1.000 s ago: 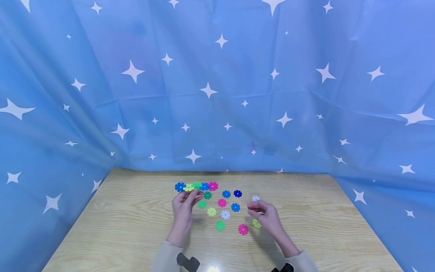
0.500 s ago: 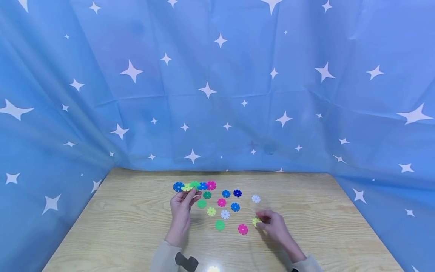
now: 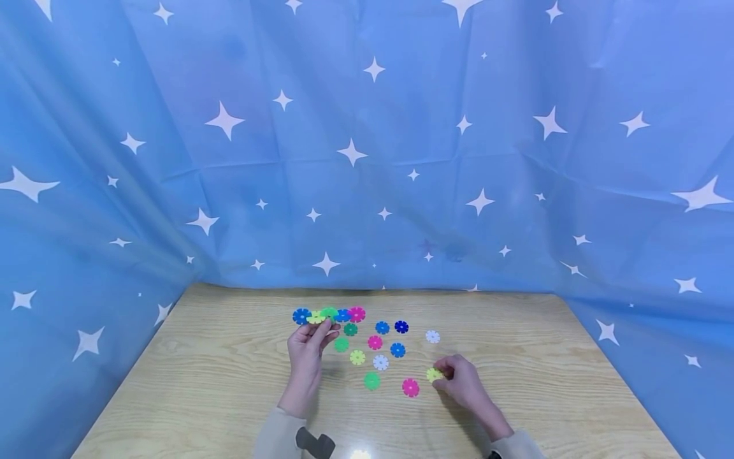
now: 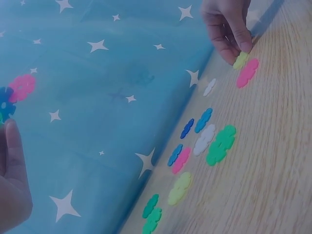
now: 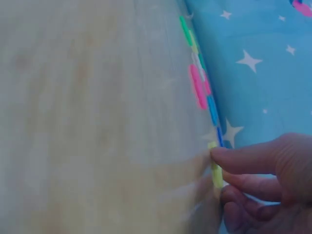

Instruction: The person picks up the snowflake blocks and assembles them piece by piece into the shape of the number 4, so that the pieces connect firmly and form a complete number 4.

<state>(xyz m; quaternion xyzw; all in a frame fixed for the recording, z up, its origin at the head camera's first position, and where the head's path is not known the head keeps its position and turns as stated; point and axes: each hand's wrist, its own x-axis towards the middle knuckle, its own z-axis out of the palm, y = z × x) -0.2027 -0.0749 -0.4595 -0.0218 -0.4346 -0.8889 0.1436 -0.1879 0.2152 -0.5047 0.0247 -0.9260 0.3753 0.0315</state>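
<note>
5-disc chain (image 3: 329, 312) pinched ctr, L grip (image 3: 306, 352); yellow disc (image 3: 432, 375) edge-pinched, R grip (image 3: 464, 384).

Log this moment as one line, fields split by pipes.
left hand: holds disc chain, ends blue and pink | right hand: pinches yellow disc | other discs: spread on table

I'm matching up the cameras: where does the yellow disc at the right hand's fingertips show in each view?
Head: the yellow disc is right of centre, in the lower part of the picture.
Left wrist: the yellow disc is near the top, right of centre, partly covered.
Right wrist: the yellow disc is right of centre, in the lower half, nearly edge-on.
Shared landmark: the right hand, at the disc in all three.
</note>
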